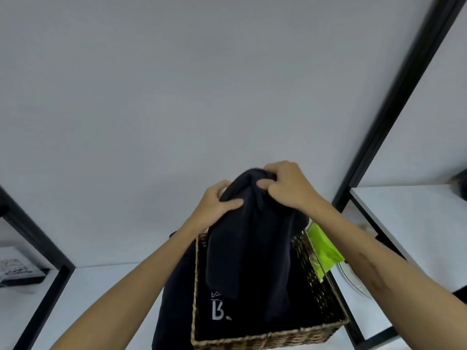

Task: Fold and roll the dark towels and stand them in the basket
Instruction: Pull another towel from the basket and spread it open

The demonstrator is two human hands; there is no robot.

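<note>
The basket (265,341) floor was hidden by dark cloth. A dark towel (247,238), gripped by both hands (left hand (214,205), right hand (288,185)), was hung lengthwise downward into it.

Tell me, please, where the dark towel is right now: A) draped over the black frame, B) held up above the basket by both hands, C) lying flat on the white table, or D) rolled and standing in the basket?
B: the left hand and the right hand both grip the bunched top of the dark towel, and its loose ends hang down over the wicker basket.
</note>
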